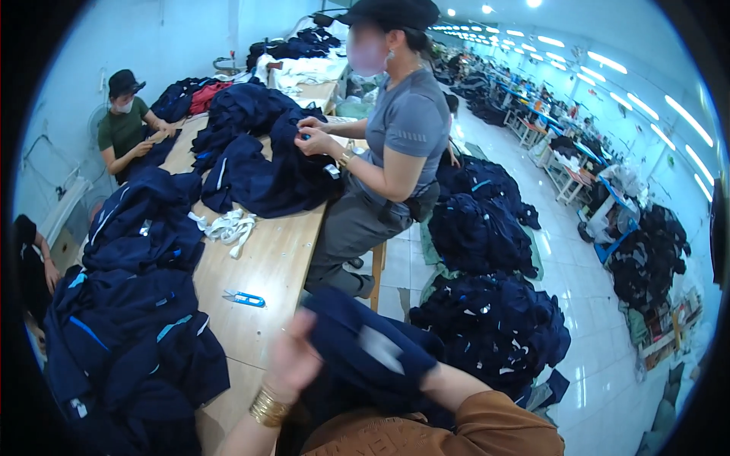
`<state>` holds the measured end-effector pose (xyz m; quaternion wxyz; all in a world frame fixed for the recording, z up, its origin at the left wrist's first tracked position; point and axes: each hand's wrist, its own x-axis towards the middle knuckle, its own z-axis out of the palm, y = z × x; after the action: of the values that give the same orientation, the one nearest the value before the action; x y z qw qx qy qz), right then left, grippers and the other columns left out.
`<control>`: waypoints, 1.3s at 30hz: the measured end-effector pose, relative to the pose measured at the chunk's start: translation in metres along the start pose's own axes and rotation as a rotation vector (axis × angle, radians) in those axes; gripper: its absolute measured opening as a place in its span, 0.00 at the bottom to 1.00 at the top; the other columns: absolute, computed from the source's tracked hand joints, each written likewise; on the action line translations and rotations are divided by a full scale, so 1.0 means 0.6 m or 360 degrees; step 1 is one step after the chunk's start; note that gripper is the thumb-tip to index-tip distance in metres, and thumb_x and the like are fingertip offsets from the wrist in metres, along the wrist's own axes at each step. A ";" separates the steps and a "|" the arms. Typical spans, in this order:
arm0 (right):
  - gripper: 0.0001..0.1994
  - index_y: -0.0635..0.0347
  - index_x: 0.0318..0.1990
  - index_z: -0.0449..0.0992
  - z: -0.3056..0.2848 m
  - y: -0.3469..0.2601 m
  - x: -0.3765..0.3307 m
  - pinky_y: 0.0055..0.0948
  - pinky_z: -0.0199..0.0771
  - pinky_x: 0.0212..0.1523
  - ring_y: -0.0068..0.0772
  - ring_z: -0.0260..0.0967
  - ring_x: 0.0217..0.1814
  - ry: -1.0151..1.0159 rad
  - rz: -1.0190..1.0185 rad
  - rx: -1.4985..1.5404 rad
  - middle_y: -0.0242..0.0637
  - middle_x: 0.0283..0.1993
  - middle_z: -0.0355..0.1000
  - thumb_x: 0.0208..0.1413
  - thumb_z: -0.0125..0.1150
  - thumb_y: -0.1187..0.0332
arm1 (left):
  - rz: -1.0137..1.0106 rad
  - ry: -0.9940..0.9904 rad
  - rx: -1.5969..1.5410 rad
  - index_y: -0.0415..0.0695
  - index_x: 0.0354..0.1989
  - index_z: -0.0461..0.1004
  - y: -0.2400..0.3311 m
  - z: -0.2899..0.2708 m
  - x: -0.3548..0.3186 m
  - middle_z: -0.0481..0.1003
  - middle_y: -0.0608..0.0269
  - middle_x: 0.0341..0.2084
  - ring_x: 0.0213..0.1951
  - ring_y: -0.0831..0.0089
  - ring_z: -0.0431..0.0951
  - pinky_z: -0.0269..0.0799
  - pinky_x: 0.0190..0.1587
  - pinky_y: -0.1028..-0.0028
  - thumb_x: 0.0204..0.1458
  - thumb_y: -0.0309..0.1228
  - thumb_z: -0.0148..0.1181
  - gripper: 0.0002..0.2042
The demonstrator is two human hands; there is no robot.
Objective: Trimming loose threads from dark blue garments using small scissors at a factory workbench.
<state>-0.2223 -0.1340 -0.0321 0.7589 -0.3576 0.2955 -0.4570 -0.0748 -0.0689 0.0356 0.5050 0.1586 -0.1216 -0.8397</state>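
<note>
Left hand pinches the navy garment at six o'clock, held off the surface; right hand is buried under cloth — grip can't be told. Soft, floppy, light — best gathered at a seam. Snips lie at ten o'clock.

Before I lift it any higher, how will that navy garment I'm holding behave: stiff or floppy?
Likely floppy: the navy garment drapes and folds over the left hand, with the right hand hidden in its folds. Probably light, since one raised hand carries its bulk. It may trail and snag, as loose cloth hangs toward the wooden table edge.
</note>
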 end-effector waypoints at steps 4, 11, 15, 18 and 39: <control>0.15 0.61 0.46 0.70 -0.080 -0.012 -0.063 0.27 0.68 0.49 0.26 0.68 0.50 -0.0011 -0.0031 0.0272 0.36 0.46 0.70 0.48 0.60 0.71 | 0.0458 0.0159 0.0356 0.37 0.58 0.61 0.011 -0.118 0.010 0.66 0.54 0.56 0.59 0.63 0.64 0.53 0.64 0.63 0.59 0.35 0.47 0.21; 0.13 0.64 0.49 0.69 0.055 -0.070 -0.077 0.28 0.66 0.52 0.31 0.67 0.49 0.0486 -0.1764 -0.2469 0.39 0.50 0.69 0.57 0.52 0.71 | 0.0246 0.0330 0.1183 0.37 0.62 0.57 -0.149 -0.154 0.063 0.62 0.55 0.59 0.62 0.62 0.59 0.53 0.62 0.69 0.44 0.23 0.62 0.33; 0.13 0.64 0.48 0.69 0.073 -0.078 -0.087 0.28 0.66 0.52 0.31 0.67 0.49 0.0613 -0.1866 -0.2313 0.39 0.49 0.69 0.56 0.52 0.71 | 0.0946 0.0419 0.2558 0.35 0.51 0.66 -0.136 -0.213 0.098 0.72 0.46 0.45 0.49 0.50 0.71 0.66 0.52 0.64 0.42 0.27 0.63 0.25; 0.13 0.64 0.48 0.70 0.087 -0.087 -0.081 0.29 0.66 0.52 0.31 0.67 0.49 0.0664 -0.1954 -0.2175 0.38 0.49 0.69 0.56 0.52 0.71 | 0.0574 0.0534 0.2526 0.34 0.48 0.67 -0.129 -0.276 0.098 0.71 0.46 0.45 0.48 0.52 0.70 0.66 0.51 0.65 0.42 0.31 0.66 0.25; 0.14 0.63 0.48 0.71 0.067 -0.247 -0.049 0.31 0.66 0.53 0.31 0.67 0.50 0.1232 -0.2393 -0.1231 0.36 0.47 0.70 0.54 0.54 0.71 | -0.1072 -0.0970 0.1000 0.37 0.66 0.46 -0.225 -0.150 0.080 0.56 0.56 0.61 0.56 0.73 0.63 0.63 0.54 0.74 0.53 0.27 0.56 0.34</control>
<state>-0.2745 -0.1449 0.1146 -0.0602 -0.5058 0.3505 -0.7859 -0.1704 -0.0533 -0.1034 0.0788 0.0816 -0.4495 -0.8861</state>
